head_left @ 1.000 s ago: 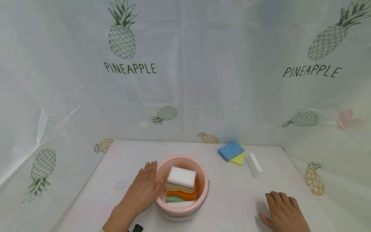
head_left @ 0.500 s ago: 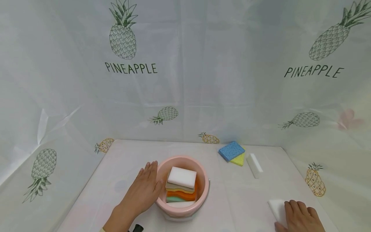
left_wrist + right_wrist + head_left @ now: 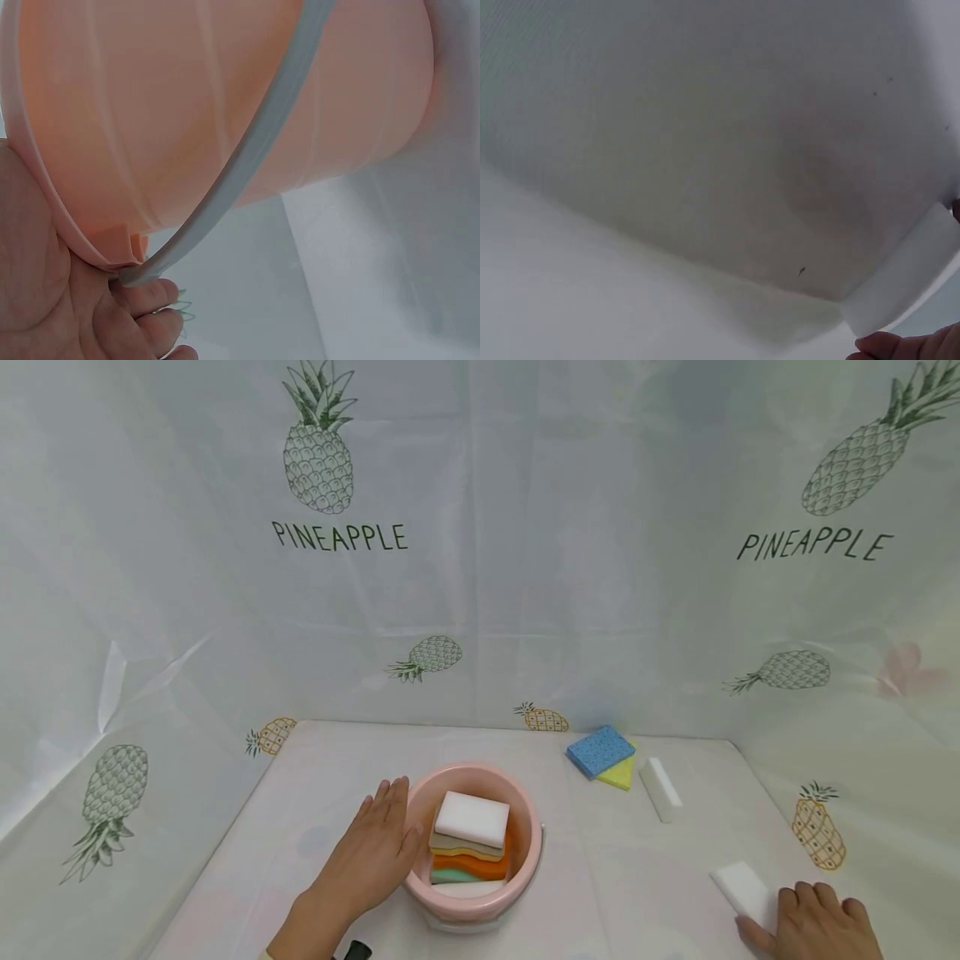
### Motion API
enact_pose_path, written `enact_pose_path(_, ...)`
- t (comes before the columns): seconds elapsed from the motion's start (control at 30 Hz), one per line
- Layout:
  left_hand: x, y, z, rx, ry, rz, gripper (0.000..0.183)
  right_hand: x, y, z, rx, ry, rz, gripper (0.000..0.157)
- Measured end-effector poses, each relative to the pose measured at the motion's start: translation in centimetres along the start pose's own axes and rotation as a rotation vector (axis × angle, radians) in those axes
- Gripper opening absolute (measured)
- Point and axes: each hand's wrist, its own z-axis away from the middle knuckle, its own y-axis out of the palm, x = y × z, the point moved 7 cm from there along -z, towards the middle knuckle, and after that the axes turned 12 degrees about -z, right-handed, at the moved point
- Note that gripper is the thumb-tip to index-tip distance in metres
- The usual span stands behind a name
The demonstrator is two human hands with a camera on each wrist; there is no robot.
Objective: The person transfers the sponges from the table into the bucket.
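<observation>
A pink bucket [image 3: 525, 860] stands on the table with a stack of sponges inside. On top of the stack lies a white sponge [image 3: 472, 818]; below it are beige, orange [image 3: 472, 865] and mint-green layers. My left hand [image 3: 371, 852] rests against the bucket's left rim with its fingers straight. In the left wrist view, the grey handle [image 3: 247, 157] hangs across the bucket's side near the fingers. At the front right, my right hand [image 3: 821, 922] pinches another white sponge [image 3: 744, 889]. The right wrist view shows fingertips [image 3: 889, 345] at one end of that sponge.
At the back right, a blue sponge [image 3: 600, 752] lies partly over a yellow one [image 3: 618, 774]. A white block-shaped sponge [image 3: 660, 789] stands beside them. A pineapple-print sheet [image 3: 600, 568] hangs behind the table [image 3: 360, 747]. Something black [image 3: 357, 951] shows at the bottom edge.
My right hand has moved right and toward the front, and the white sponge now shows in its grasp. The left hand and bucket have stayed in place.
</observation>
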Motion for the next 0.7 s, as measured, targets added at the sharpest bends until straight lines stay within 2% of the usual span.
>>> enact_pose_path(0.13, 0.0, 0.0, 0.0, 0.005, 0.000, -0.002, 0.067, 0.6, -0.1, 0.0, -0.055, -0.021, 0.004, 0.077)
enact_pose_path(0.2, 0.0, 0.0, 0.0, 0.009, 0.000, -0.001, 0.068, 1.1, -0.6, 0.0, -0.142, -0.052, 0.006, 0.071)
enact_pose_path(0.23, 0.0, 0.1, 0.0, 0.010, 0.000, -0.001, 0.068, 1.3, -0.9, 0.0, -0.176, -0.066, 0.013, 0.071)
enact_pose_path(0.3, 0.1, 0.1, 0.0, 0.011, -0.001, 0.000, 0.068, 1.9, -1.7, -0.1, -0.297, -0.134, 0.000, 0.073)
enact_pose_path(0.37, 0.1, 0.1, 0.0, 0.011, 0.000, 0.004, 0.067, 2.5, -2.4, -0.2, -0.409, -0.203, -0.023, 0.080)
enact_pose_path(0.47, 0.2, 0.1, 0.1, 0.011, -0.002, 0.012, 0.067, 3.5, -3.1, -0.6, -0.527, -0.298, -0.059, 0.089)
enact_pose_path(0.53, 0.2, 0.1, 0.0, 0.010, -0.003, 0.018, 0.067, 4.2, -3.4, -1.0, -0.541, -0.317, -0.070, 0.095)
enact_pose_path(0.7, 0.2, 0.2, 0.0, 0.003, -0.004, 0.018, 0.067, 6.3, -3.9, -2.2, -0.554, -0.363, -0.082, 0.096)
